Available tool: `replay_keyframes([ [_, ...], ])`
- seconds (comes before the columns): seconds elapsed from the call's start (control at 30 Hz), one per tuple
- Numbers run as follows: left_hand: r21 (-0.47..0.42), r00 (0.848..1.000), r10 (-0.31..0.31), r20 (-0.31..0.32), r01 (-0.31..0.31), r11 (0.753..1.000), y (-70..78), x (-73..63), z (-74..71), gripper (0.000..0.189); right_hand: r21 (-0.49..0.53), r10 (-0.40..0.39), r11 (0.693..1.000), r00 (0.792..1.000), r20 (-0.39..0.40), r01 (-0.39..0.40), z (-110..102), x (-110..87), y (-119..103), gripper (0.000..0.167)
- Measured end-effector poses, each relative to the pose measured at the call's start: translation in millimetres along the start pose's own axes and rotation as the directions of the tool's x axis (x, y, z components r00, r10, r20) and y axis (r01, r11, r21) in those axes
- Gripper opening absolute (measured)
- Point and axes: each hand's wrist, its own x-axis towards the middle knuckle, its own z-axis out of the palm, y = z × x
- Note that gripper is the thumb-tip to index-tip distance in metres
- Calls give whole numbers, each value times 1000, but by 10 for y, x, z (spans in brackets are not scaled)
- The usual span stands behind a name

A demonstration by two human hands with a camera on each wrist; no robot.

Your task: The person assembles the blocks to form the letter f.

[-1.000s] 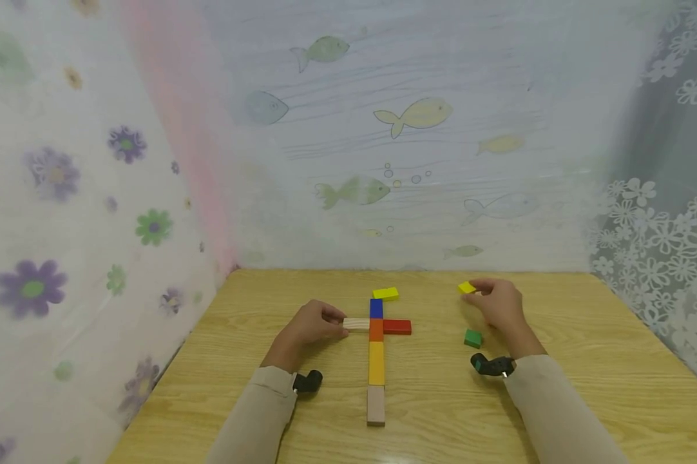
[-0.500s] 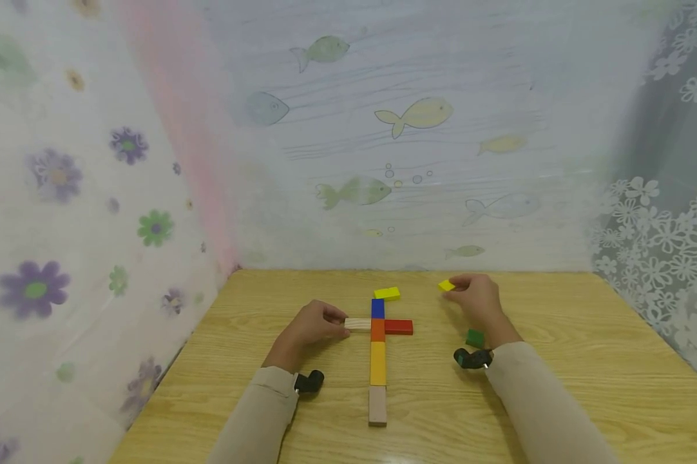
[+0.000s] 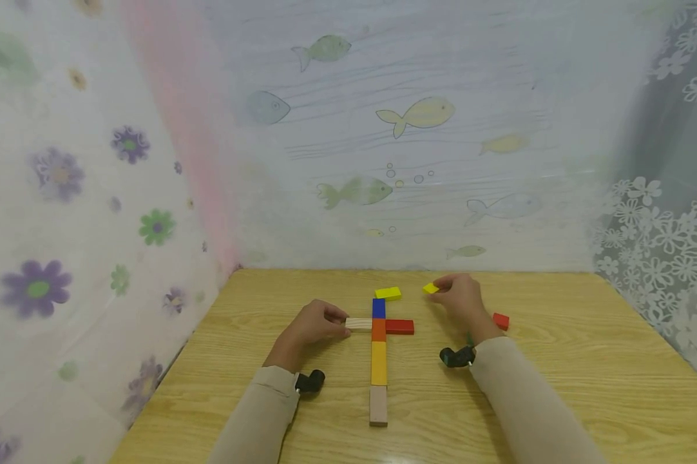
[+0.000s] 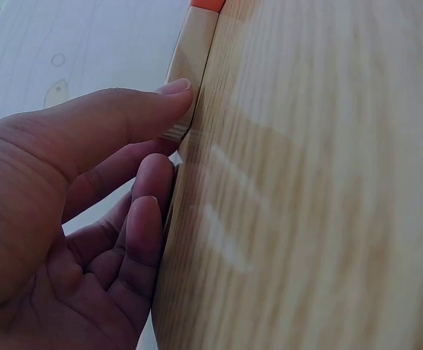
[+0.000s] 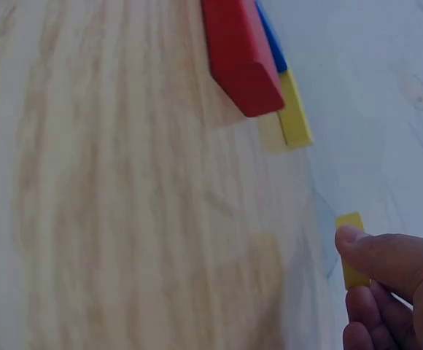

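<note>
My left hand (image 3: 314,328) pinches the outer end of a plain wooden block (image 3: 359,323), the left arm of a cross of blocks lying on the table. In the left wrist view, the thumb lies over that wooden block (image 4: 193,51). My right hand (image 3: 460,301) holds a small yellow block (image 3: 431,289) by thumb and fingers, above the table in the right wrist view. To its left, another yellow block (image 3: 388,294) touches the far end of the cross at the blue block (image 3: 379,308). An orange block (image 3: 379,330) sits at the crossing, with a red block (image 3: 400,327) on its right.
A yellow-orange block (image 3: 379,363) and a brownish block (image 3: 378,405) form the near stem. Beyond the right wrist lies a loose red block (image 3: 501,321); a green block (image 3: 469,338) is mostly hidden by that wrist. A fish-patterned curtain (image 3: 348,148) borders the table's back edge.
My right hand has moved left with the yellow block, towards the top of the cross. Its wrist now covers most of the green block, and a loose red block shows. My left hand stays put.
</note>
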Motion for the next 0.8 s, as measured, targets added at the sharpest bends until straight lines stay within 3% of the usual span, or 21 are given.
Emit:
replay_keyframes([
  [0.8, 19, 1000, 13, -10, -13, 1000, 34, -25, -1, 37, -33, -22, 999, 999, 36, 23, 308, 101, -117, 35],
])
